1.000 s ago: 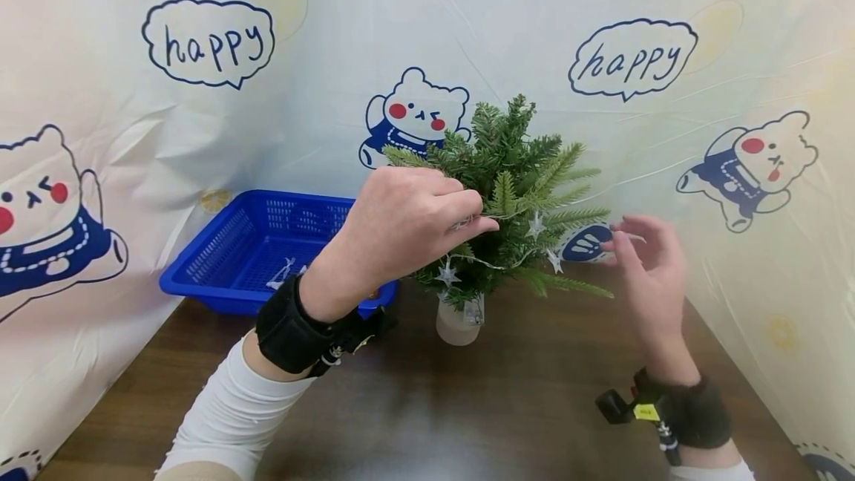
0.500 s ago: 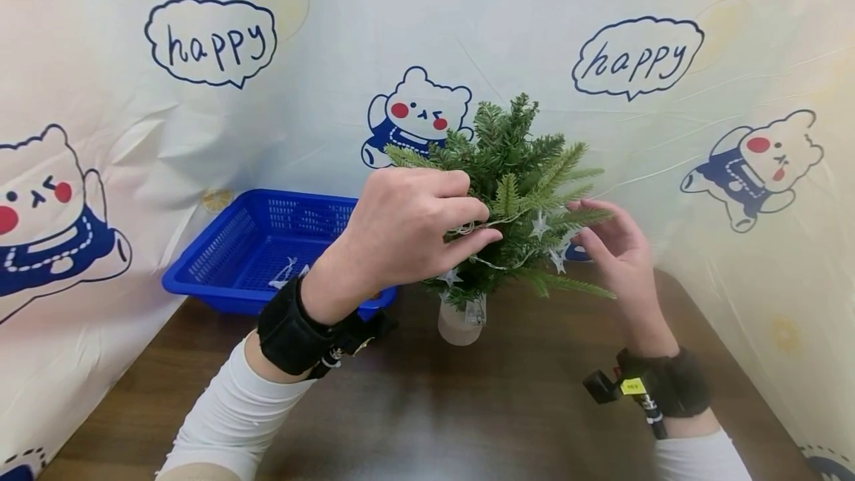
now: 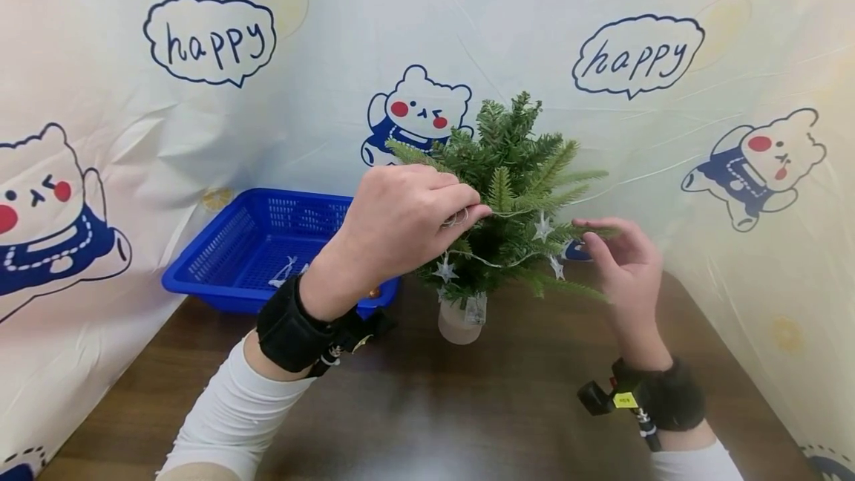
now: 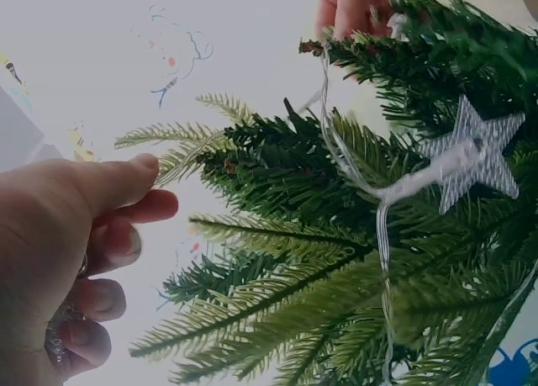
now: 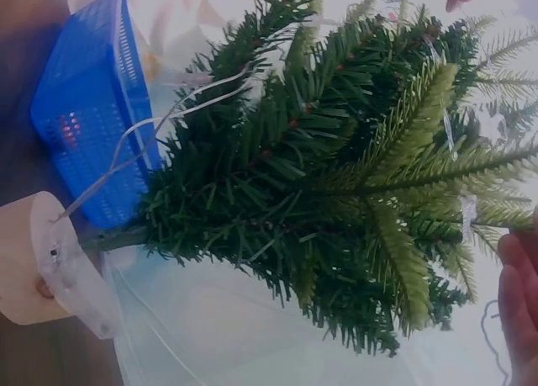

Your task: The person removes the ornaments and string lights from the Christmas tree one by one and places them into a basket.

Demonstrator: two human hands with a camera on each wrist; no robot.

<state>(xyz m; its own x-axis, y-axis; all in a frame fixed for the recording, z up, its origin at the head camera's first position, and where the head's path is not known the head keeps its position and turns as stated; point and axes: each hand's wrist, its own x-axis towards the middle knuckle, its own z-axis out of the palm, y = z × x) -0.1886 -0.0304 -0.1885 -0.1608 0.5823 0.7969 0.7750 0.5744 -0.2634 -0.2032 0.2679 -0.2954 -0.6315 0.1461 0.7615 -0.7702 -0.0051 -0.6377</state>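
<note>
A small artificial Christmas tree [image 3: 510, 162] stands upright in a pale round base [image 3: 459, 324]. Clear string lights [image 3: 497, 264] with star-shaped pieces [image 3: 542, 227] run across its branches. My left hand [image 3: 407, 221] is at the tree's left side, gripping a bundle of the light wire in curled fingers; in the left wrist view, thumb and forefinger [image 4: 126, 184] pinch a strand leading into the branches. At the tree's right, my right hand [image 3: 631, 262] pinches a branch tip [image 5: 513, 163] between thumb and fingers. A clear box [image 3: 476, 309] hangs against the base.
A blue plastic basket [image 3: 200, 273] stands behind and left of the tree, partly hidden by my left forearm. White pieces [image 3: 286, 273] and a small orange thing [image 3: 375, 292] lie in it. A printed curtain [image 3: 521, 6] surrounds the brown table [image 3: 401, 414].
My right hand has moved left from beside the tree to the branch tip and pinches it. My left hand has stayed almost in place with the wire.
</note>
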